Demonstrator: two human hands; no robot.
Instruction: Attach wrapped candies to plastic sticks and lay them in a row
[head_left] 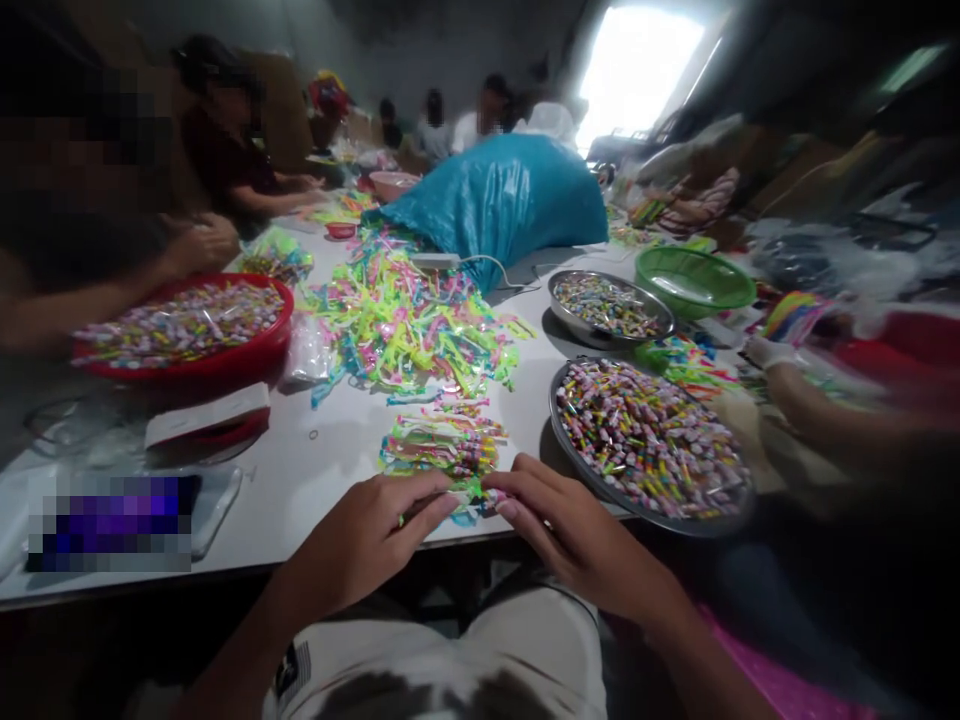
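At the near edge of the white table, both of my hands come together over a small, bright green plastic piece. My left hand pinches at its left side with thumb and forefinger. On the other side, my right hand has thumb and fingers closed on a small pink-and-white wrapped candy. The fingers partly cover both things, so I cannot tell whether they are joined. Just beyond my fingertips lies a row of colourful candy-filled packets. Behind it spreads a large heap of neon plastic pieces.
A steel bowl of wrapped candies sits right of my hand, another steel bowl behind it, beside a green basket. Left are a red basin and a phone. A blue sack lies beyond; co-workers sit around.
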